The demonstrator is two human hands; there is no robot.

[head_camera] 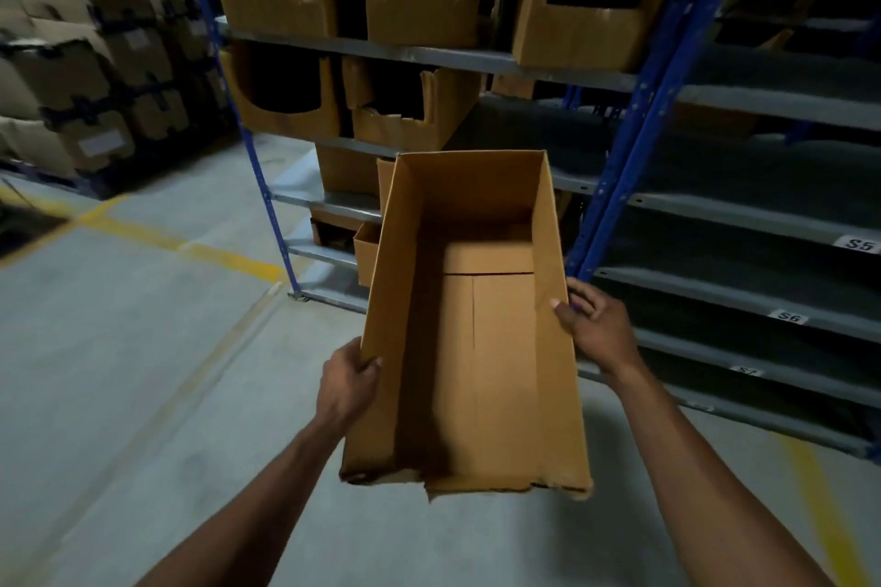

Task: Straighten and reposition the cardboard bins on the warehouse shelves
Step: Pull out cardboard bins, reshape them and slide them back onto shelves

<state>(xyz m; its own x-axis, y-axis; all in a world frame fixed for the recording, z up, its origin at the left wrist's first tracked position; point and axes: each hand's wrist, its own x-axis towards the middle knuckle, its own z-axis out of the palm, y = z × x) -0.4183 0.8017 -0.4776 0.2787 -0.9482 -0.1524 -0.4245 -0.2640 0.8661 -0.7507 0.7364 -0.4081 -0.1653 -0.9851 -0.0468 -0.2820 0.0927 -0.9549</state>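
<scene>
The empty cardboard bin (472, 324) is up in the air before the shelves (476, 57), left hand (348, 384) and right hand (598, 331) squeezing its long sides; it looks light and bendy.

- "S5" stands on a small white label (861, 245) fixed to the front edge of a grey shelf (743, 219) on the right-hand rack.
- "S6" stands on a like label (789, 316) on the edge of the shelf below (715, 300).
- A third label (745, 371) one shelf lower looks like "S7", but it is too blurred to be sure.
- The pale stickers (97, 143) on the stacked cartons (71, 76) at the left are too blurred to read.
</scene>
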